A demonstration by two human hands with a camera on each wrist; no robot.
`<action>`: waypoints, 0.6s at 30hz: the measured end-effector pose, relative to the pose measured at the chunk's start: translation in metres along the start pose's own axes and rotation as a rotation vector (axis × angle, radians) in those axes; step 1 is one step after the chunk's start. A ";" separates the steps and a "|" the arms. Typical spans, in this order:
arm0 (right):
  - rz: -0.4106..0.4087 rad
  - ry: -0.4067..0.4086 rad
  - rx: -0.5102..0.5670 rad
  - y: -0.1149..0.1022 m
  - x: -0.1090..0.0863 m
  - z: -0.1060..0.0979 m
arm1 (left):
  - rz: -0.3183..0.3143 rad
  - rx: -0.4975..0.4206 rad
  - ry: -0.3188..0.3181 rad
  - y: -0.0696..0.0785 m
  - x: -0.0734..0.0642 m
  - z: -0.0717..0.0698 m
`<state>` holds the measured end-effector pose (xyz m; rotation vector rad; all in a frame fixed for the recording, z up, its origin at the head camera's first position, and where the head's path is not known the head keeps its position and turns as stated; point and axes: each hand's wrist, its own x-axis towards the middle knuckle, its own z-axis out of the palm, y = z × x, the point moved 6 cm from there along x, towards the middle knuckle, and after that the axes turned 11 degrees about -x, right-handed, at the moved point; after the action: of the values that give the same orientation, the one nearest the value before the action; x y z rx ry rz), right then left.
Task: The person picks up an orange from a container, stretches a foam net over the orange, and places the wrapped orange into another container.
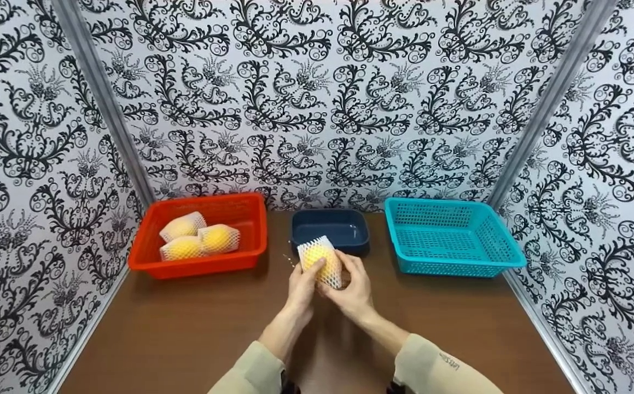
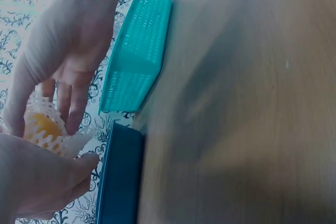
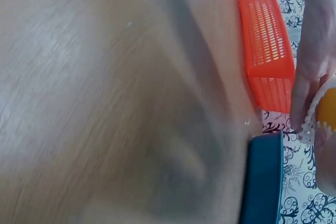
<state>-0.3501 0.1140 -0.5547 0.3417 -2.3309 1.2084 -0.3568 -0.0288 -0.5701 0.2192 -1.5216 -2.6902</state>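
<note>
Both hands hold a yellow fruit in a white foam net sleeve above the table's middle, just in front of the small navy tray. My left hand grips it from the left, thumb across its front. From the right, my right hand holds its lower side. The left wrist view shows the netted fruit between both hands. In the right wrist view, only part of the fruit shows at the edge.
At the left stands a red basket with three netted yellow fruits in it. A turquoise basket stands at the right. Patterned panels enclose the brown table at the back and sides.
</note>
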 end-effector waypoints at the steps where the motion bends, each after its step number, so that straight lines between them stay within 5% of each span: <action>1: -0.004 -0.009 0.022 -0.002 0.000 0.000 | 0.004 -0.009 -0.002 0.002 0.001 -0.002; 9: -0.077 -0.064 0.182 -0.015 0.006 0.007 | 0.037 0.012 -0.020 0.027 0.012 -0.021; 18: -0.179 -0.131 0.033 -0.021 0.014 0.027 | 0.077 0.125 0.070 0.064 0.029 -0.053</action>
<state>-0.3616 0.0803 -0.5456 0.6439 -2.3337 1.1689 -0.3802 -0.1102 -0.5448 0.2502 -1.6442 -2.5043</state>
